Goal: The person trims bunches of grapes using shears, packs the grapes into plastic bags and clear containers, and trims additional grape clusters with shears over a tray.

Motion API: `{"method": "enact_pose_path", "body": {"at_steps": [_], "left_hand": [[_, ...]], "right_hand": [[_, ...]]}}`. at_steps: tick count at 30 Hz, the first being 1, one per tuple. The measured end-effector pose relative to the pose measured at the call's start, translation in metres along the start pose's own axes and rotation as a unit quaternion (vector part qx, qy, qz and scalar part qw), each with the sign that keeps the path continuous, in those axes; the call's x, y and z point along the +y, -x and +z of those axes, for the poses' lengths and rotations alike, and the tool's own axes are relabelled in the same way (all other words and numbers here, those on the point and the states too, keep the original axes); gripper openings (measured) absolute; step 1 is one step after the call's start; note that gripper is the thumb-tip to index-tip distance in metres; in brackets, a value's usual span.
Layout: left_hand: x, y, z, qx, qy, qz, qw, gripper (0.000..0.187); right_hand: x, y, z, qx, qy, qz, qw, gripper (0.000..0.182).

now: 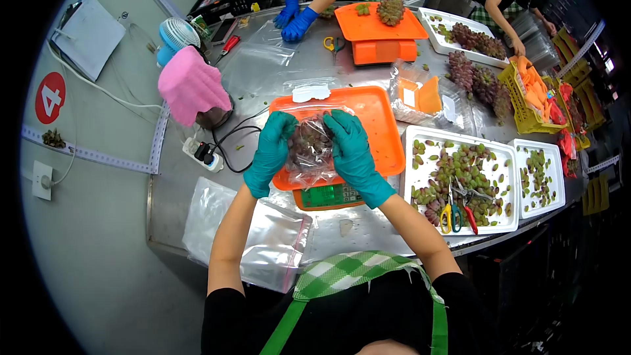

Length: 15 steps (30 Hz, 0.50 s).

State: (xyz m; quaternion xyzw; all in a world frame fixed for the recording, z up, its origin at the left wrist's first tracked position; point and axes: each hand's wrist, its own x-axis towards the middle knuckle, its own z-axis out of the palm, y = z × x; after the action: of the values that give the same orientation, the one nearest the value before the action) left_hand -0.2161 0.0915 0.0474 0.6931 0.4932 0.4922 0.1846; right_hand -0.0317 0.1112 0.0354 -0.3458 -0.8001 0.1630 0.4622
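Note:
A clear plastic bag of dark grapes (309, 144) lies over the orange tray (384, 148) of a scale. My left hand (273, 148), in a teal glove, grips the bag's upper left edge with curled fingers. On the opposite side, my right hand (353, 151), gloved the same way, pinches the upper right edge. Below the tray shows the scale's green display and keypad (330, 194). Flat clear zip bags (263, 240) lie on the table by my left forearm.
White trays of loose grapes (420, 177) (559, 190) stand at right, with yellow scissors (451, 217) and red-handled snips (470, 217) in the nearer one. Across the table, a co-worker's blue-gloved hands (296, 23) are beside another orange scale (384, 51). Cables (227, 141) run at left.

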Motion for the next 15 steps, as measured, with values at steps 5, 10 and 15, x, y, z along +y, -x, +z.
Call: {"method": "enact_pose_path", "body": {"at_steps": [5,10,15], "left_hand": [[-0.016,0.001,0.005,0.034,0.062,-0.014,0.997,0.005],[-0.004,0.0,0.003,0.039,0.019,0.036,0.998,0.007],[0.012,-0.004,0.003,0.051,-0.032,0.086,0.994,0.02]], "right_hand": [[-0.01,-0.004,0.005,0.016,0.019,-0.011,1.0,0.05],[-0.036,-0.015,-0.008,0.001,0.011,0.027,1.0,0.057],[-0.025,-0.011,0.008,0.007,0.068,0.034,0.997,0.059]]}}
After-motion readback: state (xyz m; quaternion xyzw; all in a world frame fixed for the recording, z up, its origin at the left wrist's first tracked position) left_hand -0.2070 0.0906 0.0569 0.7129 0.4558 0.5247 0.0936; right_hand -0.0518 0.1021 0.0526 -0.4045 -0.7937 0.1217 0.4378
